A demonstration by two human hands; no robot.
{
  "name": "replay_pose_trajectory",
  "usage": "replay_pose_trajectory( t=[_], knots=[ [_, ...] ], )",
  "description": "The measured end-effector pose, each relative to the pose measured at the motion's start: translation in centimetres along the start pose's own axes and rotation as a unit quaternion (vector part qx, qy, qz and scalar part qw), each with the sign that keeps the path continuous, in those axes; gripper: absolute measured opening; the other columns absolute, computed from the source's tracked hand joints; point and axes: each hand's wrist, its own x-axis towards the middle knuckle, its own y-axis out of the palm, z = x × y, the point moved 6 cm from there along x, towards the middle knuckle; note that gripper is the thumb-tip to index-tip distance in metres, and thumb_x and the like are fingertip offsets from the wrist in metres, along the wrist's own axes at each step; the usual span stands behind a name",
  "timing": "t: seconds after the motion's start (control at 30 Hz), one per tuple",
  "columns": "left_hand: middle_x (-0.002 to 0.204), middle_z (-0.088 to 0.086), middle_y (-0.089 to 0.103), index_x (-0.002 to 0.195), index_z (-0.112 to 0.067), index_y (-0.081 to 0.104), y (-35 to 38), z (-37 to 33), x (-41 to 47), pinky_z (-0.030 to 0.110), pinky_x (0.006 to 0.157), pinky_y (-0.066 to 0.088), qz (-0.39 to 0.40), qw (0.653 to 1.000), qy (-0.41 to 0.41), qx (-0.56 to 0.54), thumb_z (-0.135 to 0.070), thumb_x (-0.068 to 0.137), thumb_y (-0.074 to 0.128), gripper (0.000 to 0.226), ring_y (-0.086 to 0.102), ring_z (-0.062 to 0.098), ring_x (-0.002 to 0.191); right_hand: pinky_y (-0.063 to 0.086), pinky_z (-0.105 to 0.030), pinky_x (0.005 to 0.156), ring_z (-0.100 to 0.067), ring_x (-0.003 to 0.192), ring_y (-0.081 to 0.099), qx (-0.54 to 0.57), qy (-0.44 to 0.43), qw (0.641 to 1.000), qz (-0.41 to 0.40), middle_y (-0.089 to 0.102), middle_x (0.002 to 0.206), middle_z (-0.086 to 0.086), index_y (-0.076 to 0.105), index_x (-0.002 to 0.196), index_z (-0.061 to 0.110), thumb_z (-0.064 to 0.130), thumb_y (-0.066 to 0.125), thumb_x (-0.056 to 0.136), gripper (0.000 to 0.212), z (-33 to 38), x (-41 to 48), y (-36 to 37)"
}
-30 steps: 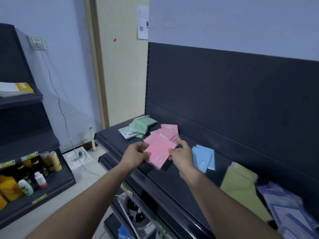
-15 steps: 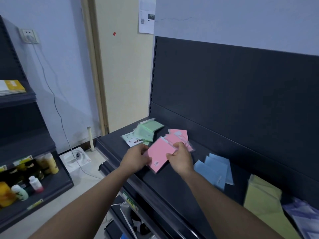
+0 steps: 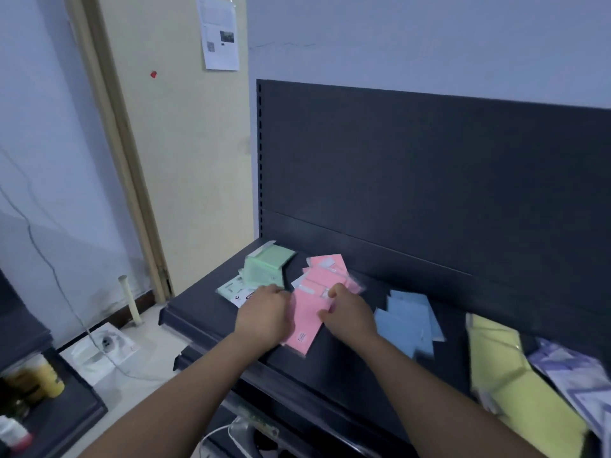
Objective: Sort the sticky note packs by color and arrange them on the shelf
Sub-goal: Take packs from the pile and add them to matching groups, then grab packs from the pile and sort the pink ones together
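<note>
Shelf [image 3: 205, 312] matt dark metal; pink packs [image 3: 305, 322] glossy clear plastic wrap; paper sheet [image 3: 218, 31] on wall.

Purple packs [image 3: 573, 375] blurred at right edge

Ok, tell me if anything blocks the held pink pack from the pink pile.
Nothing visible does. The flat pink sticky note pack, held by left hand and right hand, touches the pink pile just behind it.
</note>
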Motion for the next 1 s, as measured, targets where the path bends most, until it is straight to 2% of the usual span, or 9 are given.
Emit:
replay_pose_trajectory(
  t=[0.13,0.3,0.43,0.53,0.63,1.0],
  knots=[
    [0.112,0.006,0.056,0.116,-0.014,0.062,-0.8,-2.3,0.9,0.034,0.082,0.045,-0.025,0.991,0.099,0.083,-0.024,0.09,0.047,0.031,0.046,0.025,0.111,0.05,-0.033,0.078,-0.026,0.102,0.06,-0.039,-0.004,0.997,-0.071,0.064,0.113,-0.003,0.057,0.115,0.02,0.024,0.054,0.088,0.027,-0.5,-1.6,-2.0],
    [0.124,0.006,0.053,0.123,-0.017,0.054,-0.6,-6.8,1.7,0.036,0.09,0.04,-0.011,0.97,0.195,0.147,-0.029,0.09,0.051,0.036,0.045,0.027,0.117,0.043,-0.034,0.091,-0.023,0.119,0.048,-0.135,0.019,0.985,-0.103,0.052,0.125,-0.005,0.052,0.126,0.017,0.032,0.057,0.091,0.038,-3.4,-4.4,-5.2],
    [0.13,0.007,0.049,0.129,-0.014,0.049,0.4,-11.3,1.2,0.037,0.095,0.037,0.009,0.958,0.253,0.135,-0.033,0.09,0.054,0.044,0.042,0.026,0.121,0.041,-0.035,0.096,-0.024,0.121,0.044,-0.207,0.067,0.971,-0.102,0.049,0.13,-0.005,0.05,0.129,0.017,0.034,0.055,0.092,0.042,-6.7,-7.6,-8.0],
    [0.127,0.006,0.051,0.122,-0.014,0.051,0.7,-15.6,0.3,0.036,0.094,0.038,0.012,0.946,0.299,0.125,-0.033,0.089,0.056,0.039,0.044,0.024,0.12,0.038,-0.034,0.094,-0.026,0.12,0.045,-0.233,0.114,0.96,-0.11,0.052,0.127,-0.006,0.052,0.125,0.016,0.033,0.056,0.09,0.039,-9.5,-10.6,-10.4],
    [0.127,0.006,0.051,0.121,-0.014,0.051,1.2,-20.2,-1.1,0.035,0.093,0.038,0.011,0.933,0.339,0.122,-0.034,0.09,0.055,0.037,0.043,0.024,0.121,0.037,-0.036,0.097,-0.027,0.122,0.043,-0.254,0.161,0.948,-0.106,0.05,0.129,-0.007,0.05,0.129,0.017,0.034,0.059,0.089,0.044,-12.7,-13.8,-12.4],
    [0.122,0.005,0.053,0.118,-0.017,0.052,3.2,-38.3,-8.7,0.034,0.092,0.038,0.005,0.896,0.437,0.079,-0.032,0.088,0.056,0.035,0.044,0.024,0.118,0.036,-0.037,0.101,-0.029,0.128,0.039,-0.234,0.273,0.924,-0.132,0.046,0.137,-0.01,0.047,0.134,0.018,0.036,0.059,0.089,0.051,-25.0,-27.3,-20.2]
  ],
)
